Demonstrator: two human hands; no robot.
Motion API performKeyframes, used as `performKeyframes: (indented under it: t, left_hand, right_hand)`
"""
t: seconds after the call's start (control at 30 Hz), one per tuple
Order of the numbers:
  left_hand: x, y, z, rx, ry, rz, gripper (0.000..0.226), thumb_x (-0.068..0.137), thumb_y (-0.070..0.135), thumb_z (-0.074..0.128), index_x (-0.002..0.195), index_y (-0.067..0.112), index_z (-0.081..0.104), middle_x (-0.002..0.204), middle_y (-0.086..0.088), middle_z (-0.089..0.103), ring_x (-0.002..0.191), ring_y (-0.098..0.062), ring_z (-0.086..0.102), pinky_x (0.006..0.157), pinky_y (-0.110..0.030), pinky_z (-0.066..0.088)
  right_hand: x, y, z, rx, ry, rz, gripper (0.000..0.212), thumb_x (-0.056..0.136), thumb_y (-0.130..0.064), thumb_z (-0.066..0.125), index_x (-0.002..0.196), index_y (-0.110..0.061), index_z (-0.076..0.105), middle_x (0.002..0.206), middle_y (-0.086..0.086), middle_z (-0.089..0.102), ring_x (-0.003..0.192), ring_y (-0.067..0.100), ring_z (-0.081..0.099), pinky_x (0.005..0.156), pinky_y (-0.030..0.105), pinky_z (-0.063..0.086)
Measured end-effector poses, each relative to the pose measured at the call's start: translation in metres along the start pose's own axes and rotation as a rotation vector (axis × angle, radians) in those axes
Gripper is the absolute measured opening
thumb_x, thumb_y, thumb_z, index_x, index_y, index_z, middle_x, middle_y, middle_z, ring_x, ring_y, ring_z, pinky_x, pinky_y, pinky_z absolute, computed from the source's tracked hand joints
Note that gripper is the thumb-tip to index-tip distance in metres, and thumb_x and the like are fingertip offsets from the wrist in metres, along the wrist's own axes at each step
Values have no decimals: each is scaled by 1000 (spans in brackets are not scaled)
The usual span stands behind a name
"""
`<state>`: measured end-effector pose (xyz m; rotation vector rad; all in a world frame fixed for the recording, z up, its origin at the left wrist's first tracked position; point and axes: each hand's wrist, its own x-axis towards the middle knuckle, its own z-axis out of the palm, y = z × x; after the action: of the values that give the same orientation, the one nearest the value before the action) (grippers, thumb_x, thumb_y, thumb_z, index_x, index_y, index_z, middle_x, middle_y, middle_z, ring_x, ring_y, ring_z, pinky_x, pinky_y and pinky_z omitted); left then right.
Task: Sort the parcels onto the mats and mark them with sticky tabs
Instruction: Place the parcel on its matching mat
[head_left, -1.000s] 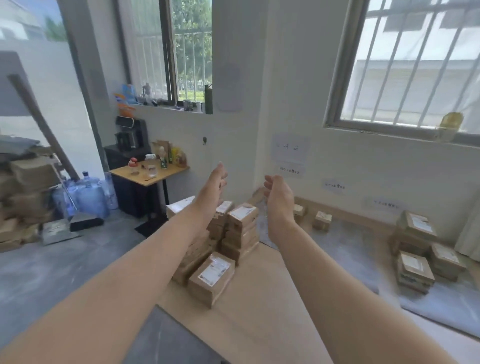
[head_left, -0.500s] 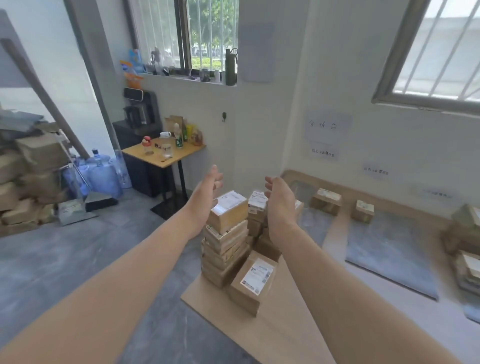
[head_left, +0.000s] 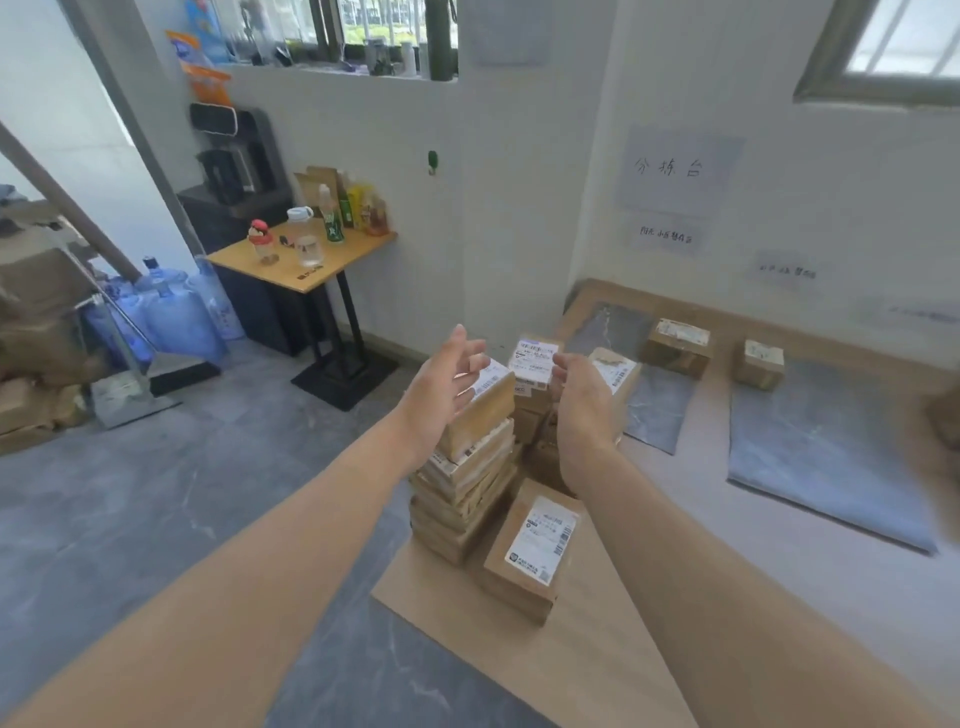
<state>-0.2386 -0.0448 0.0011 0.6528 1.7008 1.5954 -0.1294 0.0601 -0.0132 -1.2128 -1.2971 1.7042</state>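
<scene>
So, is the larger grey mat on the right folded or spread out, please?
Spread out: the mat lies flat on the board with no fold visible.

- Pale paper sheet (head_left: 678, 169), above and right of the fingers (head_left: 563, 365) of the right hand (head_left: 584, 410): handwritten "分拣台".
- White shipping label (head_left: 536, 354) on brown cardboard parcel (head_left: 530, 397), just left of those fingers: print too small to read.
</scene>
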Motion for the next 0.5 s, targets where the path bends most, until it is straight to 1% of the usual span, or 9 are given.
performKeyframes:
  t: [0.03, 0.07, 0.1, 0.17, 0.27, 0.33, 0.4, 0.5]
  left_hand:
    - [5, -2, 2, -12, -20, -5, 56, 105, 54, 26, 139, 19, 54, 140, -5, 57, 132, -20, 51, 118, -40, 35]
    - [9, -4, 5, -23, -37, -7, 55, 105, 54, 27, 138, 19, 55, 137, -4, 59, 130, -18, 53, 117, -39, 36]
    - [13, -5, 7, -37, -57, -12, 55, 105, 54, 27, 137, 19, 55, 135, -3, 61, 128, -17, 55, 117, -38, 37]
    - [18, -8, 12, -39, -102, -35, 57, 105, 55, 26, 139, 18, 53, 137, -3, 59, 132, -19, 53, 117, -37, 35]
    - [25, -18, 19, -40, -165, -66, 63, 103, 60, 26, 145, 18, 49, 144, -4, 56, 139, -22, 46, 120, -38, 31]
    - [27, -25, 23, -43, -180, -91, 64, 103, 61, 26, 146, 19, 49, 147, -4, 53, 142, -23, 43, 121, -40, 28]
    - [29, -31, 27, -43, -186, -107, 64, 103, 61, 27, 146, 20, 49, 149, -5, 51, 142, -24, 42, 122, -41, 27]
    - [30, -38, 32, -33, -210, -123, 65, 103, 60, 26, 148, 18, 46, 151, -7, 49, 143, -24, 40, 122, -41, 26]
  right_hand:
    - [2, 3, -1, 4, 20, 16, 25, 104, -32, 46, 109, -23, 69, 89, -11, 68, 73, 0, 59, 51, 14, 42]
    - [3, 6, -2, 3, 30, 26, 26, 104, -32, 45, 109, -22, 68, 88, -10, 68, 73, 1, 61, 49, 14, 42]
    - [4, 8, -2, 0, 35, 32, 26, 104, -33, 43, 109, -22, 67, 92, -9, 69, 76, 3, 62, 53, 16, 42]
    - [5, 12, -4, -10, 68, 37, 27, 104, -34, 43, 108, -24, 67, 98, -6, 69, 84, 6, 61, 61, 21, 40]
    - [8, 18, -9, -11, 114, 51, 29, 104, -35, 43, 113, -20, 67, 104, -5, 67, 94, 8, 59, 67, 22, 38]
    - [9, 22, -14, -30, 129, 49, 33, 101, -39, 44, 118, -22, 67, 119, -1, 66, 108, 15, 58, 78, 27, 42]
    - [11, 29, -18, -43, 144, 48, 37, 99, -43, 44, 121, -24, 66, 129, -1, 64, 118, 19, 57, 91, 34, 45]
    - [15, 39, -24, -39, 160, 53, 36, 100, -41, 44, 124, -24, 65, 128, -3, 65, 118, 19, 58, 98, 37, 47]
